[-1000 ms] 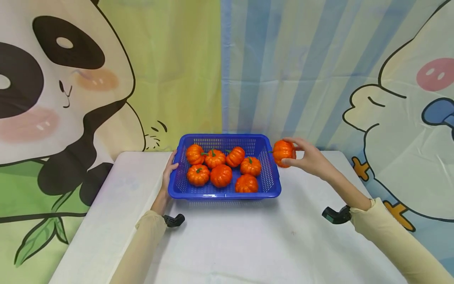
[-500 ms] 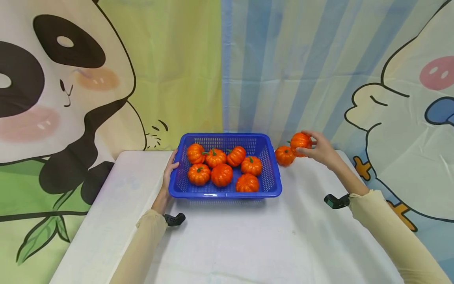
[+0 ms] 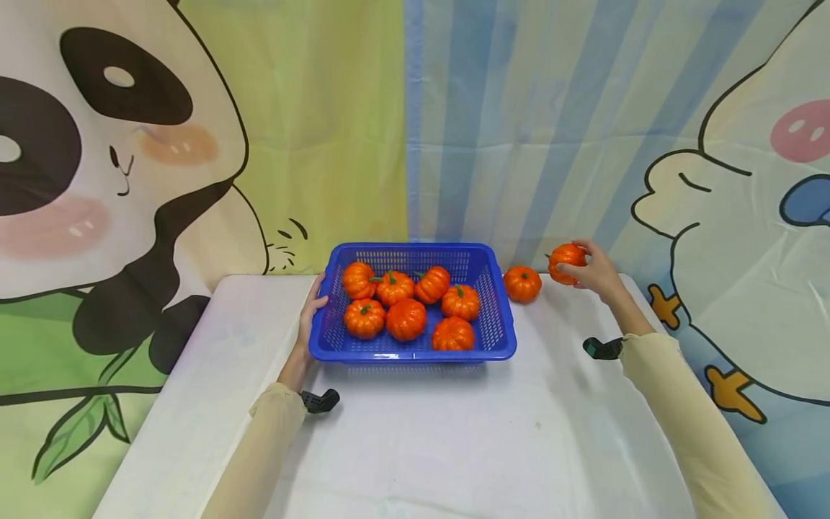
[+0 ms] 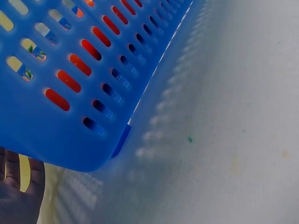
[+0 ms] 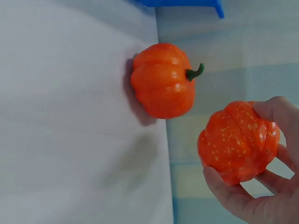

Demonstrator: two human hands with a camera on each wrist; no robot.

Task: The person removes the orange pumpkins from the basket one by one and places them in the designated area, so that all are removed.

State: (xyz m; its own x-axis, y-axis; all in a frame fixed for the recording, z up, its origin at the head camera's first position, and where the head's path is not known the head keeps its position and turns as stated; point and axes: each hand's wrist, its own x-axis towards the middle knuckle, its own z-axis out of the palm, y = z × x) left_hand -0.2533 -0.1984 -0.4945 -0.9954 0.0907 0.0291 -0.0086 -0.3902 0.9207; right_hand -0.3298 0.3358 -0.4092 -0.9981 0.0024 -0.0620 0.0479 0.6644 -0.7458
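A small orange toy pumpkin (image 3: pixel 565 264) is held by my right hand (image 3: pixel 599 275) near the table's far right corner. In the right wrist view, thumb and fingers curl around this speckled pumpkin (image 5: pixel 236 144), a little above the table. A second pumpkin (image 3: pixel 521 284) with a green stem sits on the table between the basket and my right hand. My left hand (image 3: pixel 305 328) rests against the left side of the blue plastic basket (image 3: pixel 415 357), its fingers fairly straight along the outside. Several orange pumpkins (image 3: pixel 406 320) lie inside the basket.
The white-covered table (image 3: pixel 428 440) ends just behind the basket. A printed curtain (image 3: pixel 467 130) with a panda and a white cartoon character hangs behind it. Black wrist devices (image 3: pixel 320 401) are worn on both wrists.
My right hand has moved to the right with one pumpkin, away from the basket's right side. The pumpkin left on the table has come into view. The left hand stays by the basket.
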